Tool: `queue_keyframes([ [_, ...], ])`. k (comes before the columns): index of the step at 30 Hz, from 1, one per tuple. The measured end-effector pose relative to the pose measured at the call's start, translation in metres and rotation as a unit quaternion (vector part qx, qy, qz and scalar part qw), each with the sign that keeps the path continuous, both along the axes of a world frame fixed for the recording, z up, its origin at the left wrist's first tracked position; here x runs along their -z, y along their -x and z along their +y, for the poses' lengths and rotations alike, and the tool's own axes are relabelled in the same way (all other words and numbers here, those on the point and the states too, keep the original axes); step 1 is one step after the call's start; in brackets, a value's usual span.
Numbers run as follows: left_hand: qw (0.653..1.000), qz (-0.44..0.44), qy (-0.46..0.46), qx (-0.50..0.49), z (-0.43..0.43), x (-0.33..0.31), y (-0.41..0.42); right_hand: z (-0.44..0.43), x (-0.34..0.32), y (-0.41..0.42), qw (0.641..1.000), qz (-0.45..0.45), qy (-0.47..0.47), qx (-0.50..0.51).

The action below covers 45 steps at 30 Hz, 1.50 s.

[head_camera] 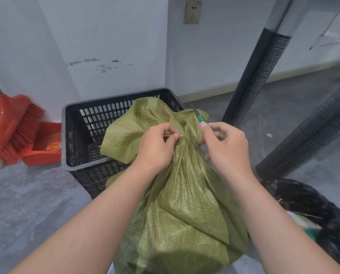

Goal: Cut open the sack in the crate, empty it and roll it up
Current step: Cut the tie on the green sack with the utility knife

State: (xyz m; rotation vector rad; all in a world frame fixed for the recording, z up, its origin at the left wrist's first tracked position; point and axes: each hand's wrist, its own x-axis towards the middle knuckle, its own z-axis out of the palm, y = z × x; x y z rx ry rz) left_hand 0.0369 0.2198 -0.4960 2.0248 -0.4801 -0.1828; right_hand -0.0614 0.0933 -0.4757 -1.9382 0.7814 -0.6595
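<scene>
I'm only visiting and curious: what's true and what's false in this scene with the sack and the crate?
1. The green woven plastic sack is gathered at its neck. True.
2. The right hand holds a green-handled bladed tool. True.
3. The left hand lies flat on the floor. False: the left hand pinches at the sack's neck.
4. The bristled broom is blue. False: the red bristled broom leans at the wall.
5. The crate is white. False: the slotted plastic crate is black.
</scene>
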Motion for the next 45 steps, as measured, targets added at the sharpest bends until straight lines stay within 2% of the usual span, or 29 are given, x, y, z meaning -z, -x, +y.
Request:
queue_keyframes([
  [3, 0.999, -0.032, -0.029, -0.033, -0.002, -0.009, 0.001, -0.003, -0.006, 0.002, 0.997, -0.001, -0.073, -0.035],
  [6, 0.989, -0.087, -0.045, -0.115, 0.000, -0.024, 0.000, -0.010, -0.006, 0.001, 0.995, 0.030, -0.079, -0.044],
  [8, 0.983, -0.106, -0.015, -0.149, 0.001, -0.038, 0.000, -0.014, -0.007, 0.002, 0.995, 0.046, -0.087, -0.024],
  [13, 0.979, -0.051, 0.174, -0.096, -0.015, -0.058, 0.008, -0.030, -0.011, 0.007, 0.989, 0.039, -0.137, 0.033],
  [19, 0.977, -0.049, 0.206, -0.008, -0.052, -0.056, 0.031, -0.073, -0.009, 0.022, 0.980, -0.001, -0.193, 0.042],
  [25, 0.986, -0.020, 0.158, 0.057, -0.087, -0.031, 0.045, -0.105, 0.027, 0.035, 0.983, 0.026, -0.175, 0.055],
  [28, 0.990, -0.011, 0.114, 0.086, -0.098, -0.016, 0.052, -0.110, 0.051, 0.037, 0.978, 0.045, -0.197, 0.056],
  [32, 0.992, -0.007, 0.084, 0.090, -0.106, 0.001, 0.055, -0.113, 0.072, 0.039, 0.976, 0.055, -0.204, 0.061],
  [41, 0.995, 0.013, 0.014, 0.097, -0.107, 0.040, 0.050, -0.113, 0.128, 0.038, 0.984, 0.118, -0.134, 0.028],
  [45, 0.990, 0.012, -0.075, 0.120, -0.105, 0.059, 0.047, -0.107, 0.165, 0.037, 0.978, 0.175, -0.111, 0.020],
])
